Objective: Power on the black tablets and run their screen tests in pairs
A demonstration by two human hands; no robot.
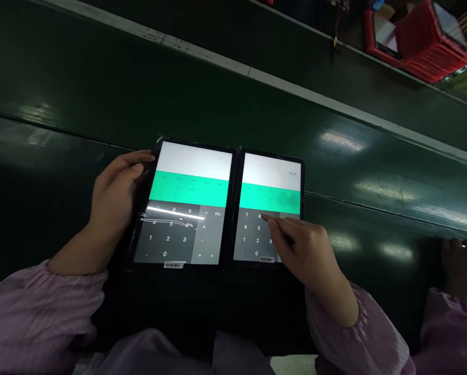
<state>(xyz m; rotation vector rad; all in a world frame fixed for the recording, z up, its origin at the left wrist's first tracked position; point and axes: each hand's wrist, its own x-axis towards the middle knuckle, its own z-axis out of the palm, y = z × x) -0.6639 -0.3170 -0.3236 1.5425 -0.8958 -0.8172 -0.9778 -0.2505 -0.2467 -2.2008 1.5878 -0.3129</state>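
Two tablets lie side by side on the dark green surface, both lit with a calculator of white, green and grey bands. My left hand [114, 190] grips the left edge of the left tablet [190, 185], its thumb and forefinger by the upper corner; the other fingers are hidden. My right hand [307, 245] is over the lower right of the right tablet [270, 169]. Its forefinger tip is at the 8 key, with the thumb close beside it and the other fingers curled in. Nothing shows between those fingers. A small barcode label [173, 265] sits at the left tablet's bottom edge.
Red-edged, screen-like panels [424, 47] are stacked at the top right. A pale metal strip [202, 52] crosses the green bench [100, 83] beyond the tablets. Another person's hand [463, 265] and purple sleeve [447, 323] are at the right edge.
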